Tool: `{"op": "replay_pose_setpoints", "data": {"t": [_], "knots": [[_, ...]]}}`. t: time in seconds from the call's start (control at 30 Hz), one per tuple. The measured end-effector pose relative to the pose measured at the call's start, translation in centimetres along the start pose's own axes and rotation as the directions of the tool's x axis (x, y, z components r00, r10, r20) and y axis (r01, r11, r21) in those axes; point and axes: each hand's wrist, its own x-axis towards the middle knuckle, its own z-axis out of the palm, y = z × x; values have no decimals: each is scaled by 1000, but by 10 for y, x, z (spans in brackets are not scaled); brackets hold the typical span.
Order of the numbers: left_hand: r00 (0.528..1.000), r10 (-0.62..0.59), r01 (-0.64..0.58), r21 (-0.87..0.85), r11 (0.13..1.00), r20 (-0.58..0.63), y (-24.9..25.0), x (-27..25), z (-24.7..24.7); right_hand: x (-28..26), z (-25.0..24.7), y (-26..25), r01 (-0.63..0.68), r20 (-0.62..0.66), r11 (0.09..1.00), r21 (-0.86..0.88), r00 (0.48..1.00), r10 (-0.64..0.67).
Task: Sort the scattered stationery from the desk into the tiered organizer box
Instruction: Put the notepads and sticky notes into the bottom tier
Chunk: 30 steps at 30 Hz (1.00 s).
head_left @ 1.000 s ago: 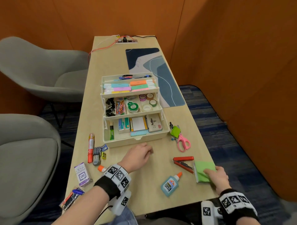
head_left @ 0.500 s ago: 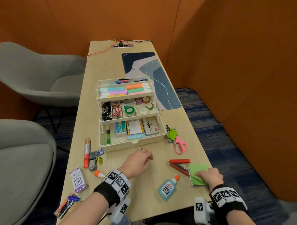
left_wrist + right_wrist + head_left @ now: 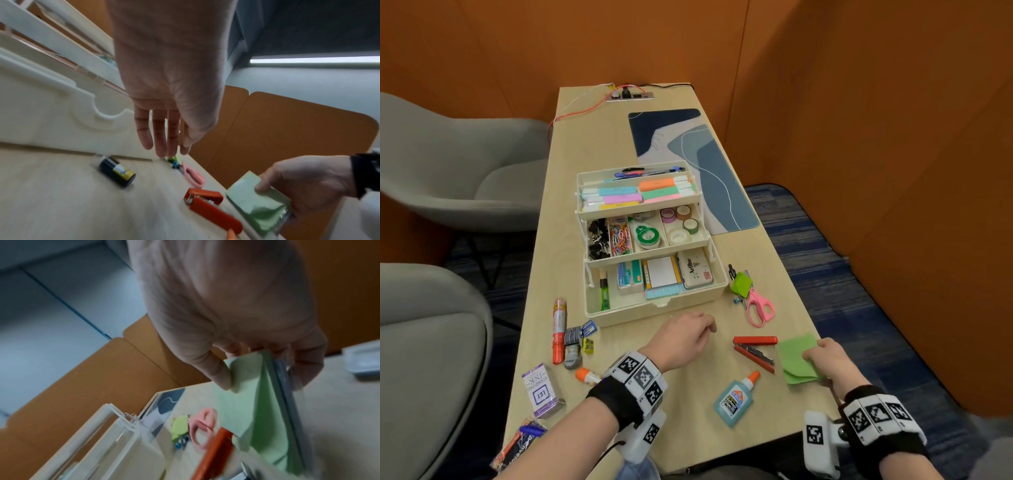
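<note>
Green sticky-note pad [image 3: 798, 359] sits at the worktop's [image 3: 688, 394] right edge, pinched by the right hand [image 3: 825, 359]. Just left lies a red stapler [image 3: 755, 349]; pink scissors [image 3: 758, 305] lie between it and the organizer box [image 3: 654, 308]. The left hand [image 3: 681, 337], fingers relaxed and empty, hovers before the box, above a small black cylinder [image 3: 116, 171].

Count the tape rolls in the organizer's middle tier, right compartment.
4: purple and brown at the back, green and clear in front. Others may be hidden.
</note>
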Motion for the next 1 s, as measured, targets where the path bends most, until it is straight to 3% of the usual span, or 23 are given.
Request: {"op": "replay_pose_setpoints", "data": {"t": [0.1,0.17,0.2,0.27,0.33,0.47,0.53,0.6,0.73,0.83,0.9,0.97,1.0], "knots": [[999,-19,17,-74,997,-28,8,2,-10,-18,-17,-30,156,-41,982,107,988,-152],[996,-92,89,-251,964,-2,17,3,-18,-37,-16,-59,266,16,924,273,960,-281],[989,-141,143,-396,907,33,22,4,-24,-46,-10,-74,282,91,894,348,939,-332],[965,-232,254,-675,693,125,29,8,-32,-58,13,-102,224,270,865,449,889,-371],[926,-318,334,-831,445,201,28,14,-38,-62,42,-126,150,387,869,471,851,-357],[786,-547,360,-933,25,288,-3,24,-51,-57,91,-161,150,414,897,416,847,-334],[715,-616,354,-931,-87,329,-24,26,-58,-53,108,-175,172,425,933,315,854,-301],[677,-648,348,-928,-135,348,-41,30,-63,-47,123,-190,186,405,958,218,876,-263],[628,-696,441,-896,-50,348,-59,40,-70,-27,146,-212,140,356,977,162,915,-190],[629,-714,522,-848,95,307,-70,44,-67,-11,154,-218,71,346,982,177,929,-130],[673,-710,578,-747,328,209,-75,43,-63,-3,158,-220,26,375,982,190,922,-97],[711,-703,614,-501,610,15,-72,39,-60,1,164,-222,6,390,980,201,917,-86],[731,-676,601,-379,704,-97,-69,37,-57,3,168,-223,13,381,980,197,920,-88]]}}
